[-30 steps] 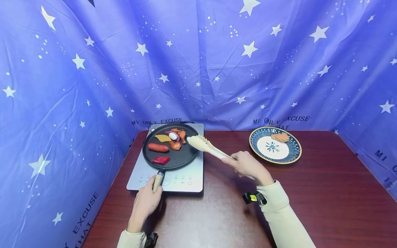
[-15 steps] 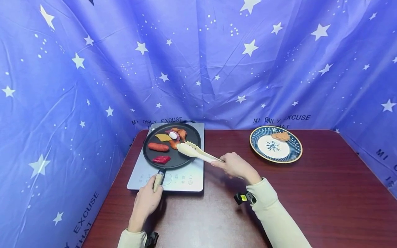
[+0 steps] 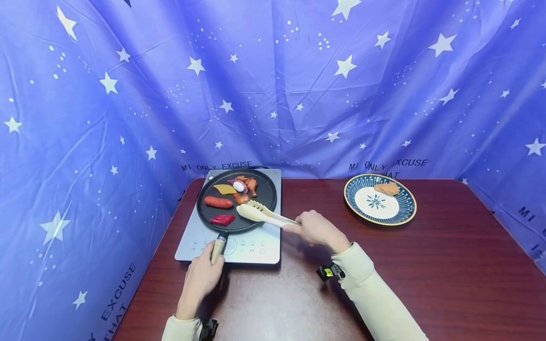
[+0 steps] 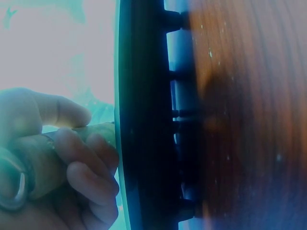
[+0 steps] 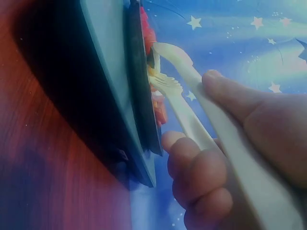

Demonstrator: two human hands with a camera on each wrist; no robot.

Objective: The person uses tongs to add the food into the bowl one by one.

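My left hand (image 3: 204, 273) grips the handle (image 3: 218, 248) of a round black frying pan (image 3: 213, 223); in the left wrist view the fingers (image 4: 91, 177) curl round it. In my right hand (image 3: 319, 230) is a pair of cream tongs (image 3: 266, 217), their tips over the pan's right part, apart from each other in the right wrist view. The pan holds a sausage (image 3: 218, 202), a red meat piece (image 3: 222, 219), a yellow wedge-like piece (image 3: 224, 189), a small white oval (image 3: 239, 186), a drumstick-like piece (image 3: 252, 186) and a brown piece (image 3: 242, 199) partly behind the tongs.
The pan stands on a silver induction cooker (image 3: 268, 253) at the table's left. A blue-patterned plate (image 3: 362, 210) bearing a brown fried piece (image 3: 387, 188) is at the back right of the wooden table (image 3: 448, 265). A starry blue curtain (image 3: 273, 85) hangs behind.
My right hand has moved left, bringing the tongs from the pan's right rim to over its food, near the brown piece and the sausage. My left hand has stayed on the handle.
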